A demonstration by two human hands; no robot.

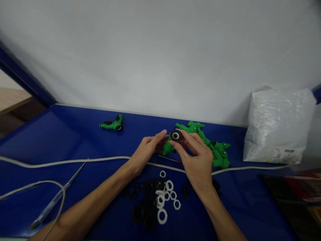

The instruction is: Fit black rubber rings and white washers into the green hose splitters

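My left hand (144, 150) is closed around a green plastic hose splitter (167, 148), its fingertips partly hidden behind the body. With thumb and fingers, my right hand (198, 155) grips a black ring nut (176, 135) at the splitter's upper end; a white ring shows inside the nut. Below the hands lie several loose white rings (162, 216), black ring nuts (138, 213) and small dark parts (133, 195). Just under the held splitter, a thin screwdriver (170, 158) with a red end lies partly covered by my right hand.
Another green splitter (112, 124) with black knobs lies back left. Several green splitters (219, 154) are piled behind my right hand. A white cable (62, 162) crosses the blue table (82, 134). A long clear-handled tool (54, 202) lies front left; a plastic-wrapped package (278, 125) stands right.
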